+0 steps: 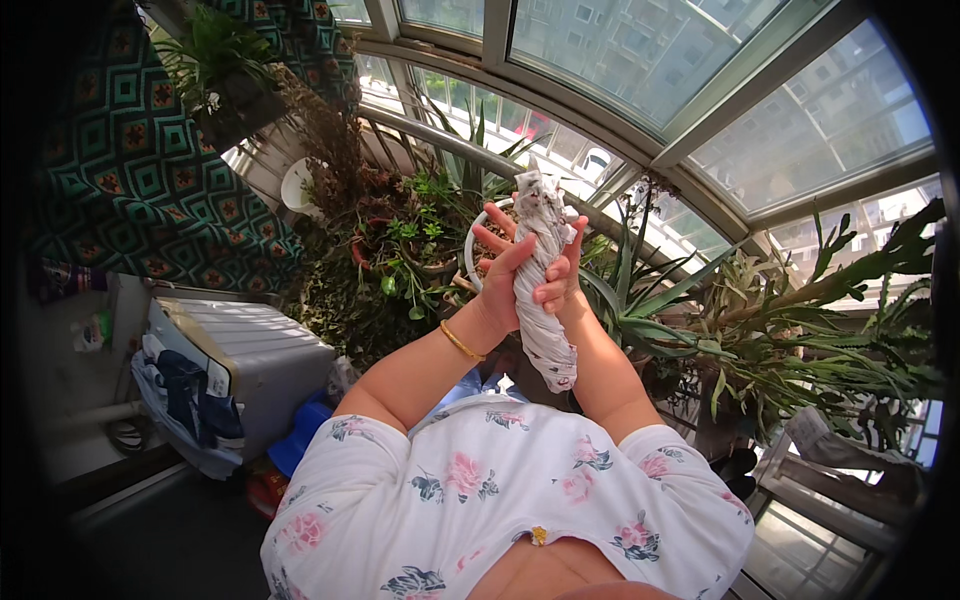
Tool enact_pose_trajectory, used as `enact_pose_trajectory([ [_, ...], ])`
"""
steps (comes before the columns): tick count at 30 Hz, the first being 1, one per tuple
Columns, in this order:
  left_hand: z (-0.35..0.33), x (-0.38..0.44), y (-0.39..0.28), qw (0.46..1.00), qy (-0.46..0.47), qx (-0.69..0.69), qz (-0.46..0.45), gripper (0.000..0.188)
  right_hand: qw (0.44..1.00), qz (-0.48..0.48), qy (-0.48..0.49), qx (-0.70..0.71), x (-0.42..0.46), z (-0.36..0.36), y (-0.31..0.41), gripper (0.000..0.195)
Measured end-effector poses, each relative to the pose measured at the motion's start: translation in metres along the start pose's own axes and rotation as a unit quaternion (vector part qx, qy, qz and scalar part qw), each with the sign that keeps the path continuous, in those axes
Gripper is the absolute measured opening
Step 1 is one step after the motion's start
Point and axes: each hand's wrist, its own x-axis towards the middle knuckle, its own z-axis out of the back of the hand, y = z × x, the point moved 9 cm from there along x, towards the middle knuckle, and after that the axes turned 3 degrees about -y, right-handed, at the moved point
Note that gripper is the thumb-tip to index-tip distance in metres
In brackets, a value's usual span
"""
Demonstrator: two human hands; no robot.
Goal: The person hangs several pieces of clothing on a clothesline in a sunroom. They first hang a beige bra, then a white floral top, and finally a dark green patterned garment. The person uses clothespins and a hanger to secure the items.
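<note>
A twisted white cloth (541, 277) with small dark and reddish marks hangs in front of my chest, slanting from its bunched upper end to a thicker lower end. My left hand (504, 281) presses on its left side, thumb along the cloth and the other fingers spread out beyond it. On the other side, my right hand (561, 277) curls its fingers around the middle of the roll. A gold bangle (460, 341) circles my left wrist. Part of each palm is hidden by the cloth.
Potted plants crowd the window side, with an aloe-like plant (622, 300) and a cactus (817, 292) at right. A metal rail (450, 146) runs below the windows. At left are a washing machine (247, 345) with clothes (187, 397), a blue plastic container (301, 435) and a patterned curtain (142, 165).
</note>
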Motion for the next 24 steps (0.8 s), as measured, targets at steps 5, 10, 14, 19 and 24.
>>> enact_pose_trajectory([
  [5,-0.018,-0.004,0.016,0.985,0.065,-0.159,-0.024,0.044,0.981,0.154,0.063,-0.096,0.032,-0.075,0.034,0.086],
  [10,-0.023,-0.008,0.018,0.977,0.050,-0.203,-0.028,0.040,0.978,0.153,0.110,-0.088,0.008,-0.052,0.034,0.075],
  [14,-0.006,-0.010,0.012,0.977,-0.005,-0.204,-0.065,0.039,0.945,0.148,-0.049,-0.287,-0.011,-0.047,0.025,0.061],
  [19,0.026,-0.004,0.008,0.978,-0.100,-0.176,-0.045,0.024,0.897,0.137,-0.128,-0.399,-0.005,-0.023,0.035,0.026],
  [24,0.083,-0.018,0.008,0.944,-0.329,-0.015,-0.029,0.023,0.873,0.054,-0.215,-0.434,-0.009,0.024,0.037,0.021],
])
